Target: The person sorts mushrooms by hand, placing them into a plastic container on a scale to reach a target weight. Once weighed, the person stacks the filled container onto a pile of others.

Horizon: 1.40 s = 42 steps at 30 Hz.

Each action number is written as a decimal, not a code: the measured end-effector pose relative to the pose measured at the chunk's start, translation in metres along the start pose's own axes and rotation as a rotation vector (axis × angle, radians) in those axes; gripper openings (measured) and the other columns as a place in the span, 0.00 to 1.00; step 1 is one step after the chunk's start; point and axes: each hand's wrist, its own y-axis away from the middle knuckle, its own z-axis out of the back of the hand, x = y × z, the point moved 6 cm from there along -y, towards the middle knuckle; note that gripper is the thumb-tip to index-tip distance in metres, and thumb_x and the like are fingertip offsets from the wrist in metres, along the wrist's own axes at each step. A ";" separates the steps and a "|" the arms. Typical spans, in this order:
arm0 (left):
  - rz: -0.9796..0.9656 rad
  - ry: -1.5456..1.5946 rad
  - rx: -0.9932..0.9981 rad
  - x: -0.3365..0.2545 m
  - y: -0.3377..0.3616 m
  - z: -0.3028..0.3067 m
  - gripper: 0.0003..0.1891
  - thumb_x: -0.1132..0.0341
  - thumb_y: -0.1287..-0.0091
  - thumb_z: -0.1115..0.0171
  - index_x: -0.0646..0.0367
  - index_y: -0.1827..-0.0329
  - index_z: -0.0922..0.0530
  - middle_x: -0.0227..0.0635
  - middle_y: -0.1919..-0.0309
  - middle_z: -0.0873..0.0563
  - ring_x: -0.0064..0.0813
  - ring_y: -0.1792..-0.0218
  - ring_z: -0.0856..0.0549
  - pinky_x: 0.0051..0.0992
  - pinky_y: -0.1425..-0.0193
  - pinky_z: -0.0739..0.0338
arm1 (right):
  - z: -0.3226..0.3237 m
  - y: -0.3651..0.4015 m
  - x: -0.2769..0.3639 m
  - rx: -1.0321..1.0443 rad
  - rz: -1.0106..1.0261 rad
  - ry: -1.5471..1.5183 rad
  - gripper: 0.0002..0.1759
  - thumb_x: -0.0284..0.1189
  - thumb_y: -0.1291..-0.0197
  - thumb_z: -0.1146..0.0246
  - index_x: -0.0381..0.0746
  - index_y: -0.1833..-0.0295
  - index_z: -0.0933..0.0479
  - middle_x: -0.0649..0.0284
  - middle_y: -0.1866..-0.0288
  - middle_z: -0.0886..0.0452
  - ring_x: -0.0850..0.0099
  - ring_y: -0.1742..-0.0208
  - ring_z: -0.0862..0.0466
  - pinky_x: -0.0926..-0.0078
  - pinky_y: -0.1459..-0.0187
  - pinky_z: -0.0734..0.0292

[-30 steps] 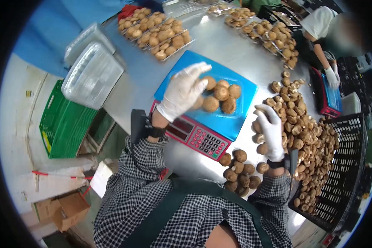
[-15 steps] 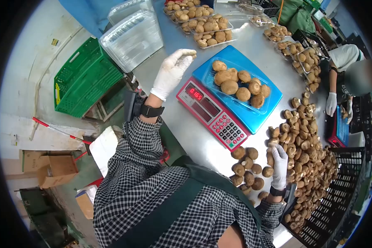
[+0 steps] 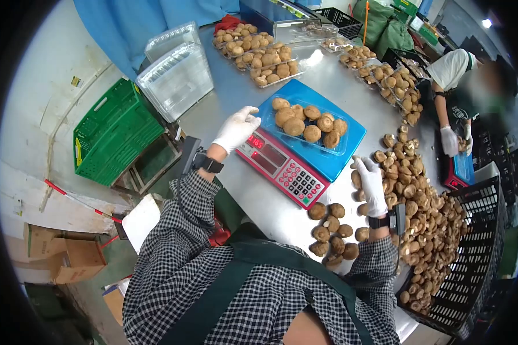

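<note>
A clear plastic tray of brown mushrooms (image 3: 294, 126) rests on the blue platform of a weighing scale (image 3: 335, 155). The red display (image 3: 255, 141) appears to read 0.165. My left hand (image 3: 236, 130), in a white glove, is beside the scale's left corner, fingers loosely bent and apart with nothing visible in them. My gloved right hand (image 3: 372, 187) is right of the scale, above the edge of a mushroom pile (image 3: 411, 190). Its fingers are closed around what looks like a mushroom, mostly hidden. Several loose mushrooms (image 3: 334, 224) lie in front of the scale.
Filled trays (image 3: 275, 72) stand at the back, with more filled trays (image 3: 394, 83) at the back right. Stacked clear trays (image 3: 175, 80) are at the left edge, near a green crate (image 3: 112, 132). A black crate (image 3: 466, 270) borders the pile. A co-worker's gloved hand (image 3: 449, 141) is at another scale.
My right hand has moved from the pile toward the scale. My left hand has lowered toward the scale's left corner. The view has shifted, and the tray stays on the scale.
</note>
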 end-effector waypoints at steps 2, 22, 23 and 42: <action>0.015 -0.090 0.024 0.015 -0.022 -0.008 0.20 0.60 0.32 0.41 0.62 0.42 0.25 0.31 0.66 0.17 0.21 0.68 0.18 0.22 0.61 0.22 | -0.004 -0.020 -0.003 -0.008 -0.062 0.018 0.18 0.36 0.31 0.40 0.32 0.47 0.21 0.65 0.63 0.17 0.80 0.68 0.22 0.80 0.66 0.26; -0.025 0.569 0.370 0.038 -0.145 0.023 0.05 0.72 0.30 0.42 0.59 0.58 0.30 0.31 0.74 0.19 0.20 0.76 0.18 0.22 0.73 0.23 | -0.068 -0.152 0.076 -0.190 -0.109 0.190 0.08 0.25 0.39 0.37 0.31 0.57 0.22 0.64 0.72 0.18 0.81 0.77 0.24 0.83 0.77 0.32; -0.032 0.616 0.299 0.034 -0.159 0.034 0.05 0.73 0.31 0.42 0.59 0.58 0.30 0.31 0.74 0.20 0.19 0.76 0.18 0.21 0.73 0.23 | -0.071 -0.174 0.086 -0.163 -0.092 0.190 0.08 0.25 0.39 0.37 0.32 0.57 0.22 0.65 0.73 0.19 0.82 0.78 0.25 0.84 0.78 0.34; -0.013 0.887 -0.927 0.093 -0.340 0.101 0.10 0.75 0.33 0.42 0.59 0.50 0.26 0.26 0.65 0.24 0.16 0.68 0.26 0.18 0.62 0.28 | -0.220 -0.528 0.175 0.200 0.263 0.265 0.10 0.26 0.38 0.36 0.31 0.55 0.22 0.65 0.73 0.19 0.79 0.77 0.23 0.80 0.76 0.30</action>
